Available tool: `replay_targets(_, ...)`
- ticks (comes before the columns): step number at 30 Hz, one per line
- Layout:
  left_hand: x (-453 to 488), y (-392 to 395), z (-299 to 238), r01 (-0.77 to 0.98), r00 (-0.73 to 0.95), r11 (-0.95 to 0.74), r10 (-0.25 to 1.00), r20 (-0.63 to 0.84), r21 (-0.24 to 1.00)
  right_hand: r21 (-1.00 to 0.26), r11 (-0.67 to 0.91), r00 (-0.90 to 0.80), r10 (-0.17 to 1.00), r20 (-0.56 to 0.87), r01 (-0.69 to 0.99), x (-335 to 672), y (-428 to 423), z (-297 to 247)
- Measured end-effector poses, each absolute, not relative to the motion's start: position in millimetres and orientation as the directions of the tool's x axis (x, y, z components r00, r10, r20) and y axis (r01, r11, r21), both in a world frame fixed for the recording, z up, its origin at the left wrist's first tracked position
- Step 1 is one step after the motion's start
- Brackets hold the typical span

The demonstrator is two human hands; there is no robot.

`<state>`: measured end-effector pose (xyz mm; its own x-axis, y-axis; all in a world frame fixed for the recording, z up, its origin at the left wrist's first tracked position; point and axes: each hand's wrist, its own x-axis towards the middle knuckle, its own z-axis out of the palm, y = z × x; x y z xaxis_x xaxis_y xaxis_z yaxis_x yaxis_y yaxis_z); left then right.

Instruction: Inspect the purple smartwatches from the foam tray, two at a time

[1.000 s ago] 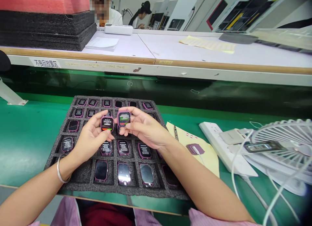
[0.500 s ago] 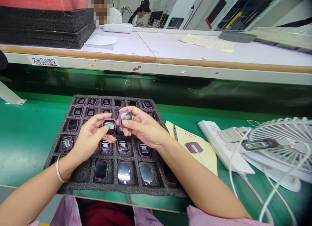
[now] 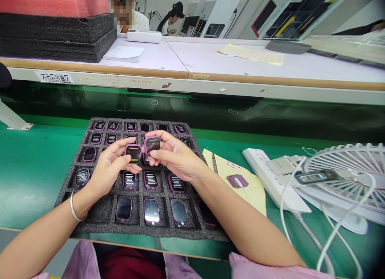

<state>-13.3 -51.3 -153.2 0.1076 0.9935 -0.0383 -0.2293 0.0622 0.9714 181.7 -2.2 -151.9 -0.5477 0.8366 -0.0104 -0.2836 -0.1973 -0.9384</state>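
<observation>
A dark foam tray [image 3: 63, 192] on the green bench holds rows of pink-rimmed smartwatch bodies in square pockets. My left hand [image 3: 110, 168] is closed round one watch body [image 3: 133, 153] whose screen shows a red and green bar. My right hand [image 3: 174, 156] pinches a second watch body [image 3: 152, 144] with a lit screen. Both are held side by side just above the tray's middle rows. A silver bangle [image 3: 74, 208] sits on my left wrist.
To the right lie a yellow envelope [image 3: 252, 190] with a pen and a pink part, a white power strip [image 3: 270, 178], white cables and a white fan [image 3: 345, 170]. Behind is a raised white shelf [image 3: 210, 58] with stacked black foam [image 3: 57, 34]. Two people sit beyond it.
Both watch screens changed what they show. My hands shifted slightly, tilting the two watches, and stay above the same part of the tray.
</observation>
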Motion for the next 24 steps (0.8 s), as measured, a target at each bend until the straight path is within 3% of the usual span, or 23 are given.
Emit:
replay_targets(13, -14, -49, -149, -0.296, 0.036, -0.053, 0.997, 0.066, 0.954, -0.863, -0.272, -0.581, 0.813, 0.031, -0.426, 180, 1, -156)
replay_targets(24, -12, -47, -142, -0.335, 0.046, 0.002, 0.999, 0.015, 0.942, -0.850, -0.291, -0.562, 0.827, 0.007, -0.439, 178, 1, -157)
